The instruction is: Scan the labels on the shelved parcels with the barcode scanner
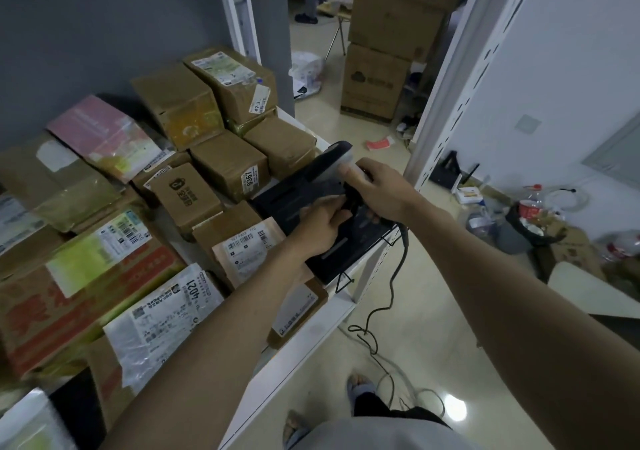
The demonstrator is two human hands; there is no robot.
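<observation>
Both forearms reach forward from the bottom of the view toward a white shelf edge (304,338). Right hand (384,193) is curled around the handle of a dark barcode scanner (329,165), whose head points up and left, its cable (394,276) trailing down to the floor. Left hand (322,227) sits just below and touching the scanner's underside, fingers curled against a black parcel (332,241) at the shelf edge. Shelved parcels lie left of and beyond both hands: a box numbered 9367 (232,169) just ahead of the scanner's nose, a labelled pink envelope (249,252) beside the left wrist, a bag marked 4021 (162,318) nearer. Scanner's long axis runs diagonally, aimed toward the 9367 box, likely the closest target.
</observation>
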